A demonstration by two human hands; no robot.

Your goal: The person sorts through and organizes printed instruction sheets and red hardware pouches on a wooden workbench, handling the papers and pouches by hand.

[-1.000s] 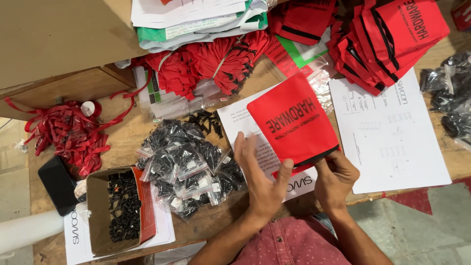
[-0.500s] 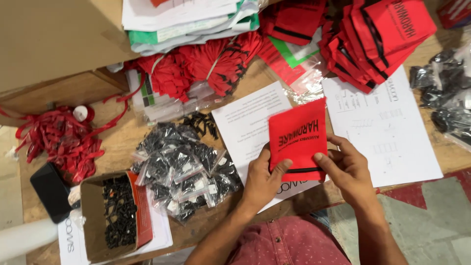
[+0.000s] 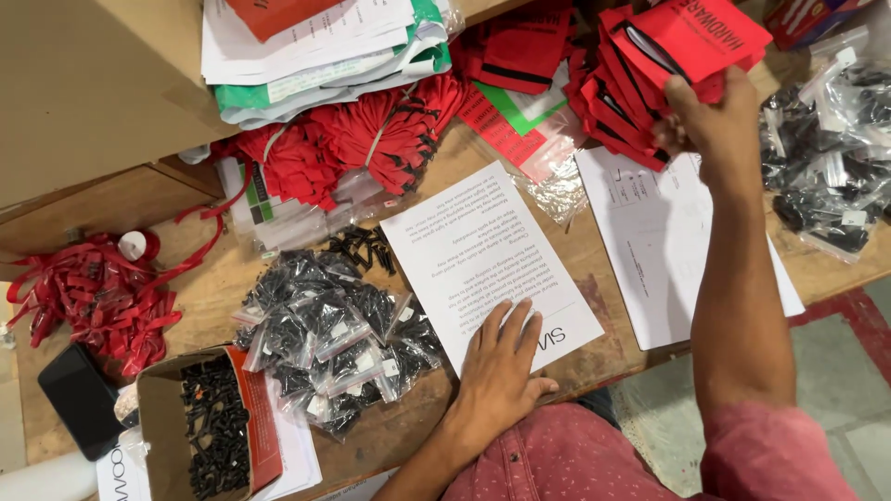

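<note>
Red pouch set on the stack at the worktop's far edge

The left hand (image 3: pixel 501 366) was laid flat, open, on the printed sheet (image 3: pixel 487 260); the red pouch (image 3: pixel 701 32) was pinched by the right hand (image 3: pixel 710 121).

Packing workshop: bagged screws (image 3: pixel 334 339), red pouches (image 3: pixel 650 65), wooden bench (image 3: pixel 594 250).

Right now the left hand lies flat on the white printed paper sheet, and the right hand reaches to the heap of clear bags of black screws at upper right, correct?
Not quite. In the head view the right hand reaches to the stack of red fabric pouches, not the bags. The left hand does lie flat on the white printed paper sheet.
</note>
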